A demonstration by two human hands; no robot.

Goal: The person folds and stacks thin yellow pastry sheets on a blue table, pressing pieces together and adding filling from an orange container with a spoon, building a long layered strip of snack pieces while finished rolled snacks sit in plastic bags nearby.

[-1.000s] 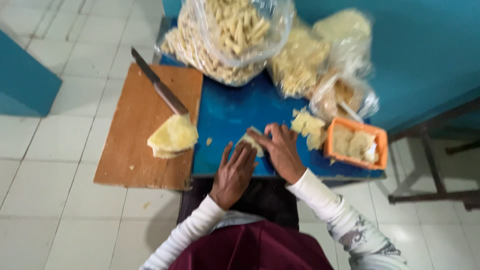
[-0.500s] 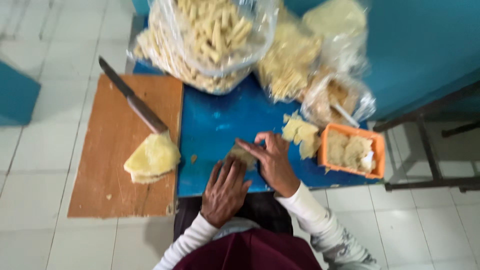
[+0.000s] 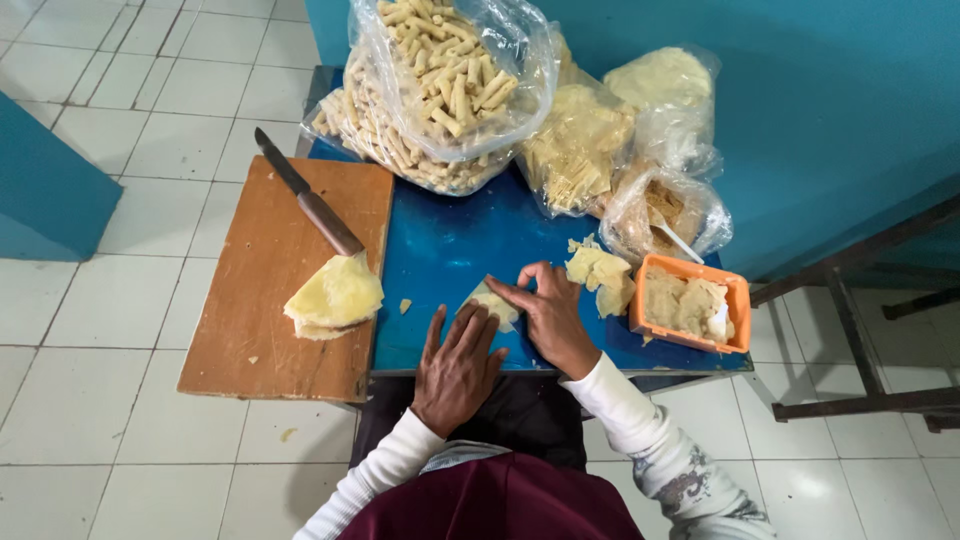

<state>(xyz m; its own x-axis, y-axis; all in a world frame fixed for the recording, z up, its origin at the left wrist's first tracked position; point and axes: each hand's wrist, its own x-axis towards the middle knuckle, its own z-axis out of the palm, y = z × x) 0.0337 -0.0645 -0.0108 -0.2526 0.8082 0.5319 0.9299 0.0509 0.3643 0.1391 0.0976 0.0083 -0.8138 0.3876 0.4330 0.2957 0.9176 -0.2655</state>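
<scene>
Here, left hand (image 3: 458, 365) flat, fingers spread, pressing on thin pale-yellow wrapper sheet (image 3: 490, 303) lying on blue tabletop (image 3: 450, 250); right hand (image 3: 548, 315) w/ fingertips pinching same sheet's edge. Sheet mostly hidden under both hands, shape hard to tell. Right: orange plastic tray of pale filling (image 3: 690, 303). Left: wooden cutting board (image 3: 270, 280) w/ stacked yellow wrappers (image 3: 335, 297), brown-handled knife (image 3: 308, 205). Behind: clear bags of rolled sticks (image 3: 440, 90), tops cut off.

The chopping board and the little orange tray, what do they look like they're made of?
The chopping board looks like wood: matte brown, with faint grain and worn marks. The orange tray seems to be plastic: thin walls, an even bright colour and a slight sheen, though I can't be sure from here.
</scene>
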